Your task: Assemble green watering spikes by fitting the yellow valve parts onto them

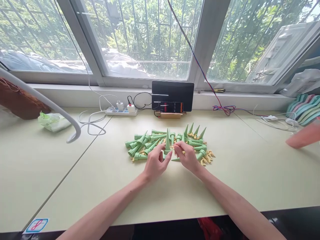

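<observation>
In my left hand [157, 159] a green plastic watering spike [167, 141] stands with its point up, gripped at the wide collar. My right hand [186, 154] is closed in a pinch beside it, with a small yellow valve piece [171, 147] at its fingertips, close to the spike's side. Many similar green spikes [140, 145] lie heaped to the left. More lie on the right, near loose yellow pieces [207, 158]. At the back right, several green spikes [196, 130] stand point up with yellow pieces at their bases.
Behind the heap, a phone [172, 107] leans against a black tablet [173, 95] on a small cardboard stand. A power strip [121, 111] with white cables lies to the left. A white curved arm [62, 115] crosses the left side. A pinkish object [303, 135] is at far right.
</observation>
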`<state>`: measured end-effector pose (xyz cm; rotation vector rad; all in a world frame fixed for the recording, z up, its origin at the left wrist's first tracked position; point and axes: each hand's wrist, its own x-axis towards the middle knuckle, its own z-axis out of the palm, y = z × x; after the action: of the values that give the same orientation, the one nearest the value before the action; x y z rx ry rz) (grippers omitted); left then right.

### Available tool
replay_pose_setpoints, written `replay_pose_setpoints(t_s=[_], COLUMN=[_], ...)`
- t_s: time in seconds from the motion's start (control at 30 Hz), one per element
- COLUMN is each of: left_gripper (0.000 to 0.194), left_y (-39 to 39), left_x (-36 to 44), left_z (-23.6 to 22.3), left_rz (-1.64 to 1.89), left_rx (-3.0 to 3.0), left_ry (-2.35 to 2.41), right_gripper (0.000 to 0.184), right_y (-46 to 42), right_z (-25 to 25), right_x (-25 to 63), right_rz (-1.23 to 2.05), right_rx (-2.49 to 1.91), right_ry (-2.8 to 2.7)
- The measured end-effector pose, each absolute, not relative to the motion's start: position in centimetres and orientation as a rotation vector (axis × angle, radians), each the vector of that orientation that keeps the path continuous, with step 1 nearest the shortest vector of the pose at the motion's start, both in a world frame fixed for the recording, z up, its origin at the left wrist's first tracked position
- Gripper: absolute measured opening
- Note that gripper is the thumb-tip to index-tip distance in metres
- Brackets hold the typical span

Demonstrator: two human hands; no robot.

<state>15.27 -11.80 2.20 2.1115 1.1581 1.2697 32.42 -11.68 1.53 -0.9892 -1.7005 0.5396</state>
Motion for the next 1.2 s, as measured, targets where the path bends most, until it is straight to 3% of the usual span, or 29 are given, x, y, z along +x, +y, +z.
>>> replay_pose_setpoints(t_s=[0.53, 1.2], left_gripper=[0.022, 0.024], left_y=[-12.0, -11.8], left_x=[15.3, 15.1], left_z=[2.3, 1.4], left_rz=[1.26, 1.236], left_rx=[2.139, 2.263], left_ry=[1.14, 1.064], right_gripper=[0.043, 0.043], right_y=[-11.7, -11.4], right_z=[1.6, 1.1], right_x=[32.1, 32.4], right_rz=[0.452, 0.377], right_rx=[-1.024, -1.066], right_ry=[-1.724, -1.767])
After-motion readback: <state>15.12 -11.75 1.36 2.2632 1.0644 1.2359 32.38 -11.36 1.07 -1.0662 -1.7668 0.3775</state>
